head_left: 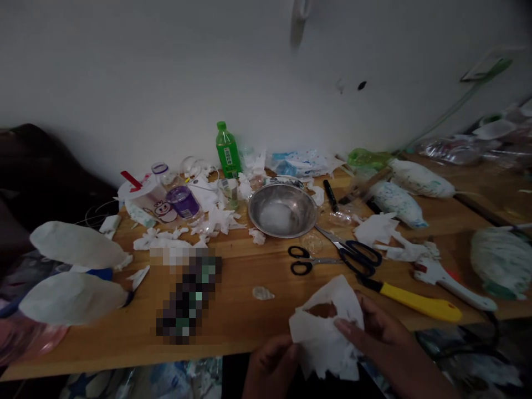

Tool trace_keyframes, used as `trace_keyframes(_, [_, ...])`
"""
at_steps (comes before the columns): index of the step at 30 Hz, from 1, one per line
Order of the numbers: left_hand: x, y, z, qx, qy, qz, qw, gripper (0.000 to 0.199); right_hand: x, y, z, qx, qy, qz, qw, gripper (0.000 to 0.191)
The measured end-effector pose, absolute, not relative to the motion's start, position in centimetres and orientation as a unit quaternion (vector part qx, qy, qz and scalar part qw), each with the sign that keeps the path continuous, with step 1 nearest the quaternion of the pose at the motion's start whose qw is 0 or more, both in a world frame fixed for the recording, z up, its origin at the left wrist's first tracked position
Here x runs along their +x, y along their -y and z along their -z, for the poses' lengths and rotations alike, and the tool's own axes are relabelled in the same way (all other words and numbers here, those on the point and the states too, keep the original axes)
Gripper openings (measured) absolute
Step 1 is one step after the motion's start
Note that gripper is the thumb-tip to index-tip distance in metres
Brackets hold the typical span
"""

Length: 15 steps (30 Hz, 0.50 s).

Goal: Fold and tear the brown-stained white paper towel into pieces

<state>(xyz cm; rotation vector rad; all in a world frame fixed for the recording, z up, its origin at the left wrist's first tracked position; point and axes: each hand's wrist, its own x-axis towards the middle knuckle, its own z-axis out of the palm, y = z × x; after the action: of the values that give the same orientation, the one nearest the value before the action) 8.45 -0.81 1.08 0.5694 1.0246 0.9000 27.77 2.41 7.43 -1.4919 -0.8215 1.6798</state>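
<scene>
A torn white sheet of thin paper or tissue [328,343] with a hole near its top is held between my two hands at the table's front edge. My left hand [274,363] pinches its left edge. My right hand [384,338] grips the right side, thumb lying on the front of the sheet. Just beyond are small black-handled scissors [301,260] and larger dark-handled scissors [361,252]. A small clear plastic piece [263,293] lies left of the sheet. To the right lies a yellow-handled tool [419,302], its black end close to my right hand.
A metal bowl [282,210] stands mid-table, with a green bottle [228,152] behind. Left are a purple-labelled bottle [183,199], a lidded cup [145,197] and two white paper-covered shapes [75,296]. A white glue-gun-like tool [461,288] and a wrapped form [501,257] lie right.
</scene>
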Motion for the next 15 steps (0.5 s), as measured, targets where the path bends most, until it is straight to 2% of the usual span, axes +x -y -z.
trace_keyframes(5, [8.3, -1.0, -2.9, 0.238, -0.414, -0.426, 0.768, 0.040, 27.8, -2.0, -6.1, -0.545, 0.330, -0.667, 0.386, 0.042])
trace_keyframes(10, [7.2, -0.9, -3.9, 0.353, -0.509, -0.400, 0.675, 0.041, 27.2, -1.3, -4.8, -0.459, 0.300, -0.713, 0.437, 0.070])
trace_keyframes(15, [5.5, 0.7, -4.1, 0.398, -0.534, -0.436, 0.606, 0.049, 26.1, -0.6, -5.0, -0.491, 0.356, -0.685, 0.403, 0.068])
